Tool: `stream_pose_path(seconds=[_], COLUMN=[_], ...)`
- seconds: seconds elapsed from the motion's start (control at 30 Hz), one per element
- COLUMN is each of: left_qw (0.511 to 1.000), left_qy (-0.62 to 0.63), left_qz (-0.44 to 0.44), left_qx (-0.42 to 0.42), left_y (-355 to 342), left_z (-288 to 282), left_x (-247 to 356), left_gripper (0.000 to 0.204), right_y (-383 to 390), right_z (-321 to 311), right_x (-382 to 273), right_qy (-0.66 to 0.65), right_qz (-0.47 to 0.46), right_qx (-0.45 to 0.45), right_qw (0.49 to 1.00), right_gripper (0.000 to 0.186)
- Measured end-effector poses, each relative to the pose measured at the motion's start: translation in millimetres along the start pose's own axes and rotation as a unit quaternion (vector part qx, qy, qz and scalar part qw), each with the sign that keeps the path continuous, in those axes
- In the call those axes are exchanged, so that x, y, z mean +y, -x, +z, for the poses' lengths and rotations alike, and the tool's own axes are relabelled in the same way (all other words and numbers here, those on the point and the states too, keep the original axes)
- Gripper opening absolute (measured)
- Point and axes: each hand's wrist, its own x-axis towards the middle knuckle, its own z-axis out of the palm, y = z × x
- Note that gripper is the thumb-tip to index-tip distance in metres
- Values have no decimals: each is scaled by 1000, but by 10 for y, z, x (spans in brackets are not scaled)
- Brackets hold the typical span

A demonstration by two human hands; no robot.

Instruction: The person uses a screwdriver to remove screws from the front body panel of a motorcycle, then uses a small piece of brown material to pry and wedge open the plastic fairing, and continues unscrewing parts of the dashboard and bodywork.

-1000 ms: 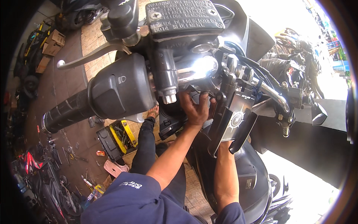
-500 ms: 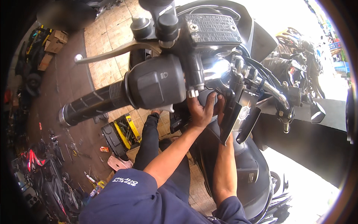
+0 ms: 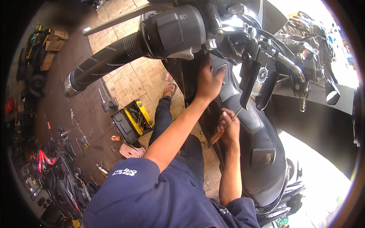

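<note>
My left hand (image 3: 209,82) reaches up beneath the left handlebar of a motor scooter, against its dark body panel. Its thumb stands apart from the fingers, whose tips are partly hidden below the switch housing (image 3: 173,32). My right hand (image 3: 230,127) is closed around a screwdriver (image 3: 217,136) with a brownish handle, over the front of the black seat (image 3: 251,125). The screwdriver's thin shaft slants up and right toward the phone holder (image 3: 262,74) clamped on the handlebar. The grip (image 3: 102,60) and brake lever (image 3: 118,21) stick out to the left.
An open black-and-yellow toolbox (image 3: 133,117) stands on the floor by my foot (image 3: 169,90). Near it are a pink stool (image 3: 132,151) and scattered tools. A red-and-black motorcycle (image 3: 57,174) is at the lower left. Cardboard boxes (image 3: 57,41) lie far left.
My right hand has drawn back from under the handlebar to the seat and now shows a screwdriver. The left hand stays below the handlebar. The view has shifted, and the handlebar sits higher.
</note>
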Motion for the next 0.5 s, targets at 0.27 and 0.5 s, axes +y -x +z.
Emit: stream_pose_path(seconds=[0.27,0.5], left_qw=[870,993], left_qy=[410,18], left_qz=[-162,-79], left_qx=[222,-82], left_y=[-290,84], left_z=[167,-179], left_x=[39,162], left_gripper=[44,33], right_y=[778,797], right_z=[-394,-260], right_x=[1390,1486], right_qy=[-212,-43], right_qz=[231,279], right_qx=[58,47], right_qw=[948,958], right_gripper=[33,42])
